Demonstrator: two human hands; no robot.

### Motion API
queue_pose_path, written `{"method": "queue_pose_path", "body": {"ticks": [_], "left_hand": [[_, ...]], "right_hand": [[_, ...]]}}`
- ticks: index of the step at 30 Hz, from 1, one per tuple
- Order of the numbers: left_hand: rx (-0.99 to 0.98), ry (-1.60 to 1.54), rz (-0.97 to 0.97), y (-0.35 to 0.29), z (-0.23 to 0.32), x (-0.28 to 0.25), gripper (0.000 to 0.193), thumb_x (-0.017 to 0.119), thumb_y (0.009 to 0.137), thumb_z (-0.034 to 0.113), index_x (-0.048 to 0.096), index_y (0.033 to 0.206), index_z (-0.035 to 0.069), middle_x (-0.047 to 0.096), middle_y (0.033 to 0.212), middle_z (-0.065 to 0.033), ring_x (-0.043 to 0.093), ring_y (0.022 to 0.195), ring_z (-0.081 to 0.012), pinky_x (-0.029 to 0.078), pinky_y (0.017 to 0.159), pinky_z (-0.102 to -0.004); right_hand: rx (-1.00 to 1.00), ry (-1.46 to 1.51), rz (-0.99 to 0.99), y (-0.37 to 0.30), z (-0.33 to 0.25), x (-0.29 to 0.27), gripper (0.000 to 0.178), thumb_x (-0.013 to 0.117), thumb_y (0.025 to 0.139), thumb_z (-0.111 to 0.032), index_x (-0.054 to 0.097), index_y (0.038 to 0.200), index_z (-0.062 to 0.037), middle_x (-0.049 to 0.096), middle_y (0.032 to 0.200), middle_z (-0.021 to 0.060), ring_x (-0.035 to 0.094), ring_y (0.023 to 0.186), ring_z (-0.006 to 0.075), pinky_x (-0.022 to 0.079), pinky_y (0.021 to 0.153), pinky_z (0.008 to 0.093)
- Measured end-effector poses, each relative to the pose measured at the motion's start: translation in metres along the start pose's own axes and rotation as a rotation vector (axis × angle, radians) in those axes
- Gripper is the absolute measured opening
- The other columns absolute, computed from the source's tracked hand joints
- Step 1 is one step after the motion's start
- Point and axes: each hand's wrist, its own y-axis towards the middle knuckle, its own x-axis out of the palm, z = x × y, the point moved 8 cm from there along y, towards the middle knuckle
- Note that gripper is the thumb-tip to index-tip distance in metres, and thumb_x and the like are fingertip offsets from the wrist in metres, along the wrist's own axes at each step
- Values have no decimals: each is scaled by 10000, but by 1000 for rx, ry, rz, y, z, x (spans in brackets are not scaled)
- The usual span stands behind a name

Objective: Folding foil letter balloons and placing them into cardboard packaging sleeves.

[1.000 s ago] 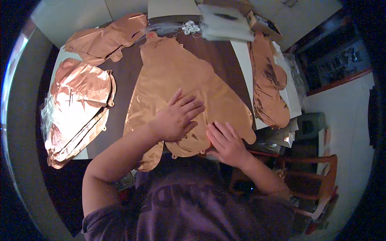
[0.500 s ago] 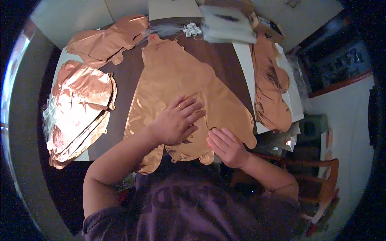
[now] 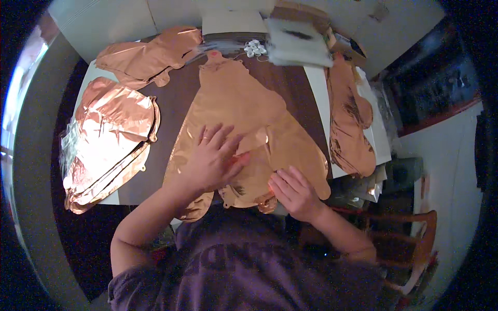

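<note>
A large flat copper-coloured foil balloon (image 3: 238, 103) lies spread before me, narrow at the far end and wide toward my body. Over its near middle is my left hand (image 3: 215, 159), fingers spread and nothing in it that I can see. My right hand (image 3: 295, 194) rests at the near right part of the foil, its fingers stretched out side by side. A reddish patch shows in the foil by each hand. Whether the right fingertips press on the foil or hover just over it, I cannot tell.
More flat foil balloons lie around: a shiny stack (image 3: 116, 122) on the left, one (image 3: 150, 57) at the far left, another (image 3: 347, 119) on the right. At the back are small white pieces (image 3: 255, 48) and a translucent plastic pack (image 3: 298, 44). A wooden chair (image 3: 425, 236) stands at lower right.
My left hand has shifted left over the foil, and its fingers have spread and turned more toward the far side. The right hand stays near the same spot. The view has tilted slightly.
</note>
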Motion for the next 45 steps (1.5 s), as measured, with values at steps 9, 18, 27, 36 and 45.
{"method": "queue_pose_path", "body": {"ticks": [9,18,27,36,45], "left_hand": [[-82,10,-35,-15,-21,10,570,667,798,370,531,1234,28,486,1331,-228,410,1261,-462,268,1075,-591],[-63,-23,28,-18,-21,11,553,657,810,393,523,1222,48,492,1290,-206,402,1257,-443,284,1072,-566],[-63,-17,-16,-16,-21,12,568,648,819,398,523,1235,31,473,1325,-219,405,1260,-441,277,1079,-566],[-79,13,-59,-17,-22,13,599,627,832,416,513,1271,24,460,1350,-213,379,1301,-426,270,1096,-560],[-93,10,-68,-16,-22,11,609,646,823,412,511,1276,28,471,1344,-193,376,1308,-422,274,1096,-561]], "right_hand": [[160,504,-68,13,39,-10,395,694,766,-208,643,1119,-40,659,1074,129,623,1037,280,417,1015,482],[771,158,79,81,188,40,480,774,746,-351,615,1034,-2,608,1029,176,629,820,337,522,755,399],[849,341,-220,100,204,63,353,790,729,-294,632,856,-5,652,698,138,653,683,250,515,643,363],[735,1089,270,89,179,60,265,680,824,-63,621,1077,-10,668,1043,109,663,905,266,514,848,359],[197,181,96,111,142,61,496,665,835,-293,580,1247,-30,504,1379,131,429,1302,310,317,1092,465]]}}
